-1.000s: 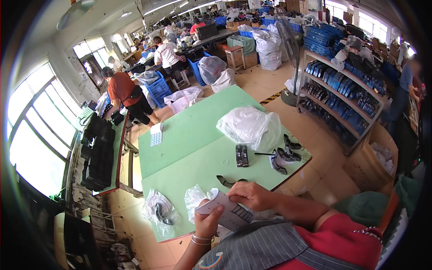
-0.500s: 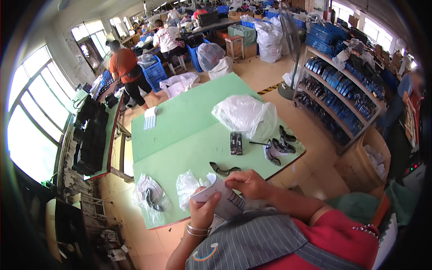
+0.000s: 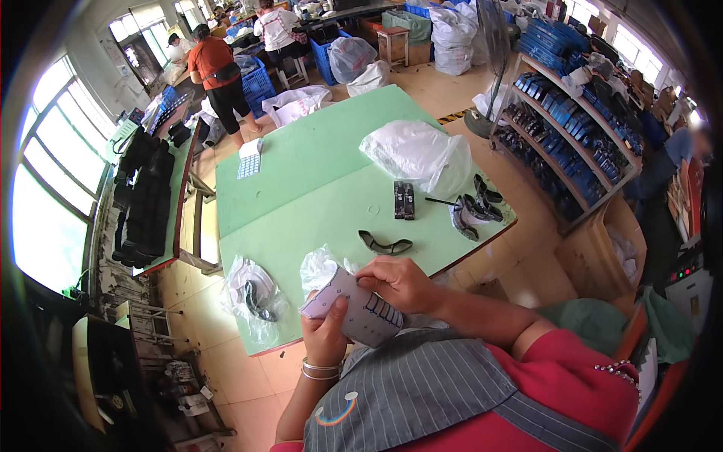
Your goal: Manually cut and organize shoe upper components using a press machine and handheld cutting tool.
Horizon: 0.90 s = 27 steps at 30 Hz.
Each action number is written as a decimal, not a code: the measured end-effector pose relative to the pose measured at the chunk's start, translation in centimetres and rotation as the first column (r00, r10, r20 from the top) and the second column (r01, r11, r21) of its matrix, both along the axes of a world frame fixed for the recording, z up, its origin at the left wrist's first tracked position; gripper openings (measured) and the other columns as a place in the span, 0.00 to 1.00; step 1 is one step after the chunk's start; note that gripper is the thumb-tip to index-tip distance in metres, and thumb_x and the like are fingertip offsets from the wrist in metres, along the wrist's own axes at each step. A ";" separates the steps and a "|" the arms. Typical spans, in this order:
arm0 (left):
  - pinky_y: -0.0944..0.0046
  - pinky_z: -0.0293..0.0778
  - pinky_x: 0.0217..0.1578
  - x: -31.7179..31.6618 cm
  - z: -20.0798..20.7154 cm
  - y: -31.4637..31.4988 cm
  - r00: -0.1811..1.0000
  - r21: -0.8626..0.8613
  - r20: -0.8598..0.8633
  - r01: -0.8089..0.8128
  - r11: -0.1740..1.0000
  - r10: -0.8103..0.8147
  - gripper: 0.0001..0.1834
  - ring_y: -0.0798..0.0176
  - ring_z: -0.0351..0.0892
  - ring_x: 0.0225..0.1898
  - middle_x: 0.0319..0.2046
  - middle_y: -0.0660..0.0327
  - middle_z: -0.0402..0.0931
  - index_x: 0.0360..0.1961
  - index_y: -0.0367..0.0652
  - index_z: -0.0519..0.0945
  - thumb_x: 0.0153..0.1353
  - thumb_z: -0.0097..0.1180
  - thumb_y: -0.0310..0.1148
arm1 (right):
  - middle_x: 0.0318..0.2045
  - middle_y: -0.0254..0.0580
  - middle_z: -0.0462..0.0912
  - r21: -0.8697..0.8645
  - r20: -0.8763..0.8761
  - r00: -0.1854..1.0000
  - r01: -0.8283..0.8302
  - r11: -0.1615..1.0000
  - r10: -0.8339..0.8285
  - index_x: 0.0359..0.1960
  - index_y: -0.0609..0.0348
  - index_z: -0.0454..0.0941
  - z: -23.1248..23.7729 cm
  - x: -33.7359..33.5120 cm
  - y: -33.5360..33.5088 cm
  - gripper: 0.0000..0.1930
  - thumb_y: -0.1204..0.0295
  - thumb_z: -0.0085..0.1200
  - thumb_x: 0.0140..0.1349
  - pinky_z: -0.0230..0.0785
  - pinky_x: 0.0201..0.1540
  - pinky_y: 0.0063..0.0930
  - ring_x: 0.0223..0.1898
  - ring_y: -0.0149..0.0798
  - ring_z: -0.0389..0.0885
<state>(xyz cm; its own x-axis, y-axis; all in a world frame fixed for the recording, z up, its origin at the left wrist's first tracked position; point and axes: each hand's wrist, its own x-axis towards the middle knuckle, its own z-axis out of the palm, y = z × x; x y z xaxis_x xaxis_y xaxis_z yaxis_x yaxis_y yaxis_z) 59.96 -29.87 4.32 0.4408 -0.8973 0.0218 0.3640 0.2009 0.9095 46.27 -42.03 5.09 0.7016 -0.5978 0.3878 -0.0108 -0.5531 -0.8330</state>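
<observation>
A white sheet (image 3: 360,310), bent into a curve and printed with small marks and a row of dark-edged boxes, is held up in front of my apron. My left hand (image 3: 325,331) grips its left edge, thumb on the face. At its upper edge, the closed fingers of my right hand (image 3: 401,283) pinch the sheet. Just beyond lies a dark curved strip (image 3: 385,242) on the green table (image 3: 301,196). Crumpled clear plastic (image 3: 318,268) sits behind the sheet. Left of it, a clear bag (image 3: 260,290) holds a white piece and a dark curved one.
Farther back on the table are a large white plastic bag (image 3: 422,154), a dark paired block (image 3: 404,200), several dark curved pieces (image 3: 476,207) and a small card (image 3: 249,163). A loaded rack (image 3: 568,143) stands at right. Another person in orange (image 3: 215,64) stands far left.
The sheet has turned so more of its printed face shows, and its curve looks wider. Both hands keep hold of it. The view has shifted slightly, moving the table up.
</observation>
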 end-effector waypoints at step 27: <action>0.66 0.70 0.41 3.9 0.0 0.7 0.988 0.043 -0.128 0.094 0.995 -0.088 0.13 0.66 0.74 0.39 0.37 0.59 0.76 0.42 0.32 0.74 0.60 0.54 0.31 | 0.45 0.40 0.78 0.459 0.305 0.952 -0.116 0.881 -0.034 0.39 0.61 0.74 -2.4 3.3 2.1 0.10 0.67 0.50 0.63 0.64 0.52 0.27 0.45 0.31 0.74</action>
